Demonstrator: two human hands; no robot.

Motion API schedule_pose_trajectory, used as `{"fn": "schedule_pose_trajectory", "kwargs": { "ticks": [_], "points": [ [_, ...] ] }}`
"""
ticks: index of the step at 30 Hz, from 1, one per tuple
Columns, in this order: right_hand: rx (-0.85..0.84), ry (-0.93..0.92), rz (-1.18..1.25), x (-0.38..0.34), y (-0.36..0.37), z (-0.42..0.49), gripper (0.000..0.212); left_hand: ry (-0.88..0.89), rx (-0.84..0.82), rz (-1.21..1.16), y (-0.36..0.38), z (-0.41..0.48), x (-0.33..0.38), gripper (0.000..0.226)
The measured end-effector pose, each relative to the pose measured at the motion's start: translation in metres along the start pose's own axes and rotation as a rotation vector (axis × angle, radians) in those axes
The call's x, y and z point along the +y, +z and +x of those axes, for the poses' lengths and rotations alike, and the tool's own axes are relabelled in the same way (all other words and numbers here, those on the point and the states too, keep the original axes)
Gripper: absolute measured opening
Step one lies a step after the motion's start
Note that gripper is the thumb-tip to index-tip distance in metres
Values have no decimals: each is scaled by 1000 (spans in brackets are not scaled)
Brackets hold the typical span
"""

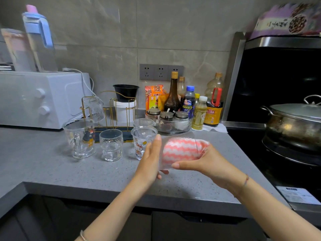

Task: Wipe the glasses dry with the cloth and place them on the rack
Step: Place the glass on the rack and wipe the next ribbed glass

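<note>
lying on its side above the grey speckled counter (69, 171), a ribbed clear glass tumbler (173, 139) is held, long axis left to right. a pink-and-white wavy cloth (180, 150) is seen inside. left hand (149, 162) fingers are laid straight on its left end; right hand (208, 162) thumb is clamped over it, other fingers hidden. mouth end blurred, can't be told.

Home kitchen, grey speckled surface (69, 171), white microwave (43, 100), steel pot (293, 126) on stove, sauce bottles (173, 94), wall sockets (160, 72)
</note>
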State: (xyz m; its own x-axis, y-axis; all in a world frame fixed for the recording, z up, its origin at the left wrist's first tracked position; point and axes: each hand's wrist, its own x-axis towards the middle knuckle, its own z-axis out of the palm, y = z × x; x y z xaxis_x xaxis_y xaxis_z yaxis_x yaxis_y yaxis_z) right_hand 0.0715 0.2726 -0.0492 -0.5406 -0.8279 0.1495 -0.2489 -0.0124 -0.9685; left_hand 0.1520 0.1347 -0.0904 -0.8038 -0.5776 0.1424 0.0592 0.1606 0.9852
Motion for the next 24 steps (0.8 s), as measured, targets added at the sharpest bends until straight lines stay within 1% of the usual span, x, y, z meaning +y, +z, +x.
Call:
{"fn": "schedule_pose_trajectory", "kwargs": {
  "ticks": [2,4,6,8,9,10,11,12,14,17,19,21,24],
  "points": [
    [-59,19,56,-3,-1,0,48,119,37,54,0,-3,-1,61],
    [-126,15,165,-2,-3,0,42,233,30,112,-3,-6,-2,68],
    [-196,4,295,-1,-5,-2,37,334,0,228,-6,-6,-6,72],
    [-273,-6,375,3,-8,-3,46,424,-16,341,-8,-7,-8,67],
    [-297,-7,389,4,-8,-4,53,470,-12,376,-9,-7,-8,67],
    [-306,-3,394,4,-9,-4,57,511,-7,397,-10,-7,-9,68],
    [-298,3,390,4,-10,-5,54,538,-8,407,-10,-8,-8,69],
    [-280,8,382,4,-10,-4,45,546,-16,398,-10,-9,-7,70],
    [-237,16,370,-1,-8,-5,32,489,-54,321,-11,-8,-4,70],
    [-201,4,316,-4,-6,-6,27,387,-116,175,-7,-8,-1,70],
    [-156,-28,228,-9,-2,-7,27,300,-134,81,-6,-7,0,76],
    [-100,-71,127,-12,0,-7,26,168,-148,-4,-6,-6,0,86],
    [-21,-85,41,-11,2,-7,30,8,-155,-110,-7,-4,4,81]
  ]
}}
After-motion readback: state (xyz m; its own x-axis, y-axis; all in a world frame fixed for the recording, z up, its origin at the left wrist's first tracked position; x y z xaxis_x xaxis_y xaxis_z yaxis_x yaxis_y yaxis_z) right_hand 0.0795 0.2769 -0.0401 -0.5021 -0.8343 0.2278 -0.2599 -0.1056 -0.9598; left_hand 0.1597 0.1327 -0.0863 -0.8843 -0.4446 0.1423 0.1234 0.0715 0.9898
